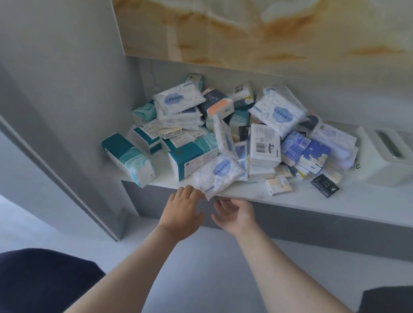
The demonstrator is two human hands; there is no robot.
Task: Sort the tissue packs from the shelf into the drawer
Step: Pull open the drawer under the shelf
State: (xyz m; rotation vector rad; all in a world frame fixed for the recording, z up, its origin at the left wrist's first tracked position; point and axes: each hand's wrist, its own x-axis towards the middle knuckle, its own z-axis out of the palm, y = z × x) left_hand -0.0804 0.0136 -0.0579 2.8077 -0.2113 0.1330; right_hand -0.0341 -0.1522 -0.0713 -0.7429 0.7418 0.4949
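Several tissue packs lie heaped on a white shelf [318, 206]. A white pack with blue print [217, 175] hangs over the front edge. My left hand [184, 209] reaches up to its lower corner, fingertips touching the wrapper. My right hand [235, 215] is just below the shelf edge, palm up, fingers relaxed and holding nothing. Teal packs [128, 157] sit at the left of the heap, and a small black pack [324, 185] lies at the right. No drawer shows in view.
A white tissue box holder [386, 162] stands at the shelf's right end. A grey cabinet side panel [57, 123] rises at the left. A marble-patterned wall panel [257, 26] hangs above the shelf. Pale floor lies below.
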